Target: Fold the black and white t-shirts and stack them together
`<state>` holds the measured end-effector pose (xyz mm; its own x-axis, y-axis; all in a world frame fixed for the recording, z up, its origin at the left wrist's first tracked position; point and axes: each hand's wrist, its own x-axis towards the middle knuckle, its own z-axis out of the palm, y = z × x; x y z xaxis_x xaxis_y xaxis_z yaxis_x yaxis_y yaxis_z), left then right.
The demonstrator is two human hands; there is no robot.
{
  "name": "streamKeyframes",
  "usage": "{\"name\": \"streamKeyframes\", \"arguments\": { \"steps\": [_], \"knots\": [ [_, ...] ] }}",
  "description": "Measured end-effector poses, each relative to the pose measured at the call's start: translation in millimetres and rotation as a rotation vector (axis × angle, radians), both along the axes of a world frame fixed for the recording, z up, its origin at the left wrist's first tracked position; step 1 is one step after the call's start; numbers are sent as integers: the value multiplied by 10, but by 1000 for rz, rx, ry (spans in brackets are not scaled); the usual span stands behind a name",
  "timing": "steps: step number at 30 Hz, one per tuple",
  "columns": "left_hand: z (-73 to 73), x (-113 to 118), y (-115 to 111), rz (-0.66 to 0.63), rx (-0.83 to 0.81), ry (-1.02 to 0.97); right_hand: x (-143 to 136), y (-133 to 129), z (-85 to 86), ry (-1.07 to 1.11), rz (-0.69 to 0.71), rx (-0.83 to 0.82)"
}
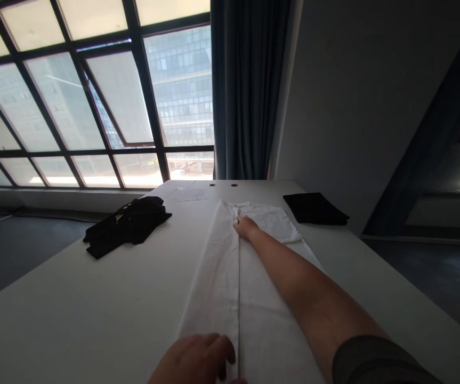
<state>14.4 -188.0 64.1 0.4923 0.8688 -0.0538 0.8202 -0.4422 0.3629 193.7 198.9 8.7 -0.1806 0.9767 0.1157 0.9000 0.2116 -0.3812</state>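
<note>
Windows (67, 101): bright daylight beyond the table's far edge, one pane tilted open, a blue-grey curtain (249, 90) hanging beside them.
Table (105, 304): white, stretching away from you; two round holes sit by its far edge, and a sheet of paper (185, 194) lies near the far left corner.
White shirt (214, 277): laid flat lengthwise, collar end toward the far edge, body running toward you; one sleeve (280, 224) spreads toward the right edge.
Right hand (246, 226): your arm reaches across the shirt, fingers pinching a bit of cloth at the top of the front strip (235, 266).
Left hand (198, 358): curled over the shirt's lower part, nearest you; its fingertips are partly hidden, so I cannot tell whether they grip the cloth or only rest on it.
Black garment (128, 221): loosely folded at the left edge, well apart from your hands.
Black cloth (313, 208): folded flat at the right edge, just beyond the sleeve.
Work on the shirt front: you seem to be straightening the strip between your two hands.
Next move on the strip: probably calls for a light, even pull along its length, without dragging the collar end askew.
</note>
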Motion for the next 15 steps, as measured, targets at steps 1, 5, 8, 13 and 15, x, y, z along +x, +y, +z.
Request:
{"name": "streamKeyframes", "arguments": {
  "steps": [1, 5, 8, 13, 15],
  "knots": [
    [-85, -1, 51, 17, 70, 6, -11, -1, -46, 13, -4, 4],
    [-415, -160, 235, -43, 392, 51, -41, 122, -79, 62, -3, 4],
    [-636, -323, 315, -123, 611, 157, -67, 313, -41, 55, 7, -31],
    [-869, -428, 389, -169, 826, 298, -194, 582, -150, -39, -38, -111],
    [-942, -437, 426, -174, 884, 316, -240, 649, -238, -75, -77, -127]
  ]
}}
